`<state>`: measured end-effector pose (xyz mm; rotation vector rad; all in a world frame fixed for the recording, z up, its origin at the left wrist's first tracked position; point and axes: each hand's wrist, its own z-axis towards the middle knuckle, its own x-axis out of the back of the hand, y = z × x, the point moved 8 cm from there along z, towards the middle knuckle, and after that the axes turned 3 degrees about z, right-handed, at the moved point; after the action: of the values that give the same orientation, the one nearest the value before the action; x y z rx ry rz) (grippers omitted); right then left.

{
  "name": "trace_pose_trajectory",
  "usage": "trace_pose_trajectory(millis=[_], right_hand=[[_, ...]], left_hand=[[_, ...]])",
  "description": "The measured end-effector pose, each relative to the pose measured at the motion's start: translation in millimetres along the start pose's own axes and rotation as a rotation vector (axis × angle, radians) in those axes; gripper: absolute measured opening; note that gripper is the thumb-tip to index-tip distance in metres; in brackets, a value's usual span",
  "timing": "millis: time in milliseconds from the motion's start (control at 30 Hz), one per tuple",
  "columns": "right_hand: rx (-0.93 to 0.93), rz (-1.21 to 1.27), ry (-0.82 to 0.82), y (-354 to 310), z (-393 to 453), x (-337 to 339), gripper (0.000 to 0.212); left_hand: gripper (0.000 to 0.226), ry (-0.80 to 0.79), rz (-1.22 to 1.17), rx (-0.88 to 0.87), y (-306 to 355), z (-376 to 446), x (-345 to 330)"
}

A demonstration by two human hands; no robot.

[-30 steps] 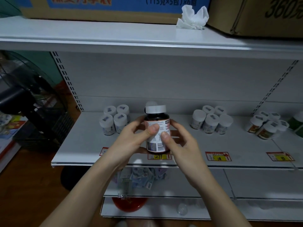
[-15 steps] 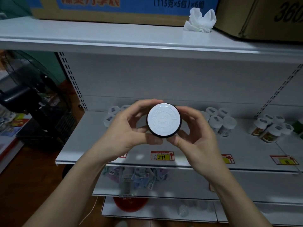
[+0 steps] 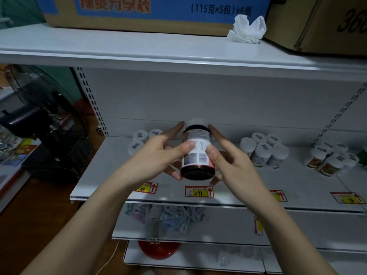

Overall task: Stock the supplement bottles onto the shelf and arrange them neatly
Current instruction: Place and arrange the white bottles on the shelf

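At the centre of the frame, a dark supplement bottle is held between both hands in front of the middle shelf, tipped so that its dark base faces the camera and its white cap points away toward the shelf's back panel. On the left side of the bottle, the left hand grips it with the thumb pressed across the white label and the fingers reaching along the far side. On the right side, the right hand grips it in the same way, thumb on the label and index finger stretched up beside the bottle's shoulder. Below the bottle, on the shelf's front edge, sits a yellow price tag marked 299, with further tags to the left and right of it along the same edge. Left of centre, partly hidden behind the left hand, a cluster of white-capped bottles stands on the shelf. Right of centre stands a second white-capped group, and near the right edge a third group with orange labels. Across the top of the frame runs the upper shelf, carrying a blue-printed cardboard box, a crumpled white tissue and a brown carton in the upper right corner. At the left edge stands a black fan. Low in the frame, a lower shelf holds a blurred pile of small packets, and beneath it shows a red round object.
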<state>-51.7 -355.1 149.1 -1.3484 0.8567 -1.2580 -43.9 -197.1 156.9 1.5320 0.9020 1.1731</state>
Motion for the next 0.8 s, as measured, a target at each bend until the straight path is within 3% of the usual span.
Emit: trace_pose_trajectory(millis=[167,300,467,633,733,800], right_hand=[[-0.165,0.012,0.099,-2,7,0,0.066],[-0.262,-0.032,0.090,0,9,-5,0.082],[-0.311,-0.021,0.016,2,10,-19,0.083],[-0.310,-0.017,0.002,-5,10,-28,0.069],[-0.209,-0.073,0.002,-13,13,-31,0.044],[-0.147,-0.087,-0.026,-15,15,-34,0.032]], left_hand=[[0.048,-0.025,0.031,0.163,0,4,-4],[0.066,-0.069,0.013,0.273,-9,2,-5],[0.061,-0.115,0.022,0.298,-16,-3,0],[0.056,-0.134,-0.002,0.282,-20,-5,10],[0.050,-0.102,-0.023,0.223,-20,-5,21],[0.061,-0.038,-0.037,0.195,-21,-5,31]])
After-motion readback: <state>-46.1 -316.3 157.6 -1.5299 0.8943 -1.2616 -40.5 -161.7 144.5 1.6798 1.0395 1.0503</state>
